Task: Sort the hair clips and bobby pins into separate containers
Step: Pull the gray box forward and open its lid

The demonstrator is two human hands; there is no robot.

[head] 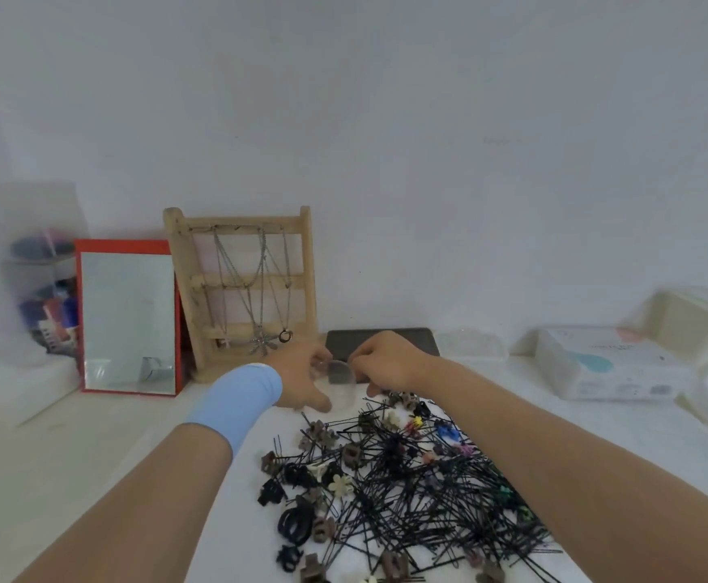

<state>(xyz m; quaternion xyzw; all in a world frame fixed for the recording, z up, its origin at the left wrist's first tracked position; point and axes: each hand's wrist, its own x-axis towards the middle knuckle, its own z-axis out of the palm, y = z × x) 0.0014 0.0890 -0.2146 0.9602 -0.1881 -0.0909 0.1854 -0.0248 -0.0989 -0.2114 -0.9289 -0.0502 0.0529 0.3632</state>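
Clear container (339, 387) held by left hand (302, 378) and right hand (386, 363) | dark tray (386, 340) just behind | red mirror (127, 321), wooden rack (182, 267) leftward

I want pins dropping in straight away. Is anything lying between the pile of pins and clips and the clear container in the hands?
Nothing visible does. The clear container, held by the left hand and right hand, is just beyond the far edge of the pile, with only bare table between.

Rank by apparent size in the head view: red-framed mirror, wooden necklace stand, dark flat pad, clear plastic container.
1. Wooden necklace stand
2. Red-framed mirror, only slightly smaller
3. Dark flat pad, partly hidden
4. Clear plastic container, smallest
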